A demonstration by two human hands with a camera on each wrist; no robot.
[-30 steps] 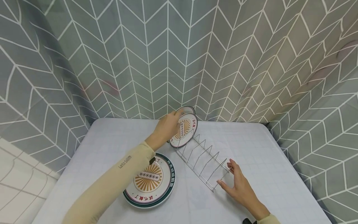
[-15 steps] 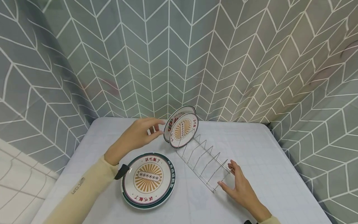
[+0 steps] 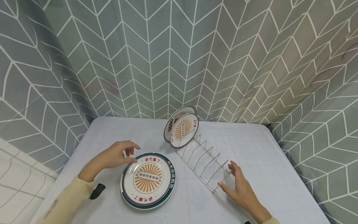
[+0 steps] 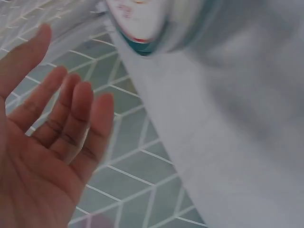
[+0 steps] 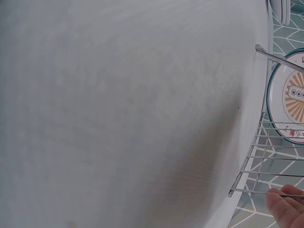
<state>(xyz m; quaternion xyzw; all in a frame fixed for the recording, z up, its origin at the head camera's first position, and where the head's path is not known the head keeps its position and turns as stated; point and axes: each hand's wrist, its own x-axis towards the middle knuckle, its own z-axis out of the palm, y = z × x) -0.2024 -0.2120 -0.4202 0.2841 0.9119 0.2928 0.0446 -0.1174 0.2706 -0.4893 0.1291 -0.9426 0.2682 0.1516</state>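
Stacked plates (image 3: 148, 176) and wire rack (image 3: 195, 170) on white-covered table (image 3: 246, 140)

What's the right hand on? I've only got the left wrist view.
Observer: The right hand holds the near end of a wire rack.
Operator: Anything standing in it?
Observer: Two plates, tilted, at its far end.
Operator: I catch a green rim. Where's that relative to the rack?
Observer: That green-rimmed plate is to the rack's left.
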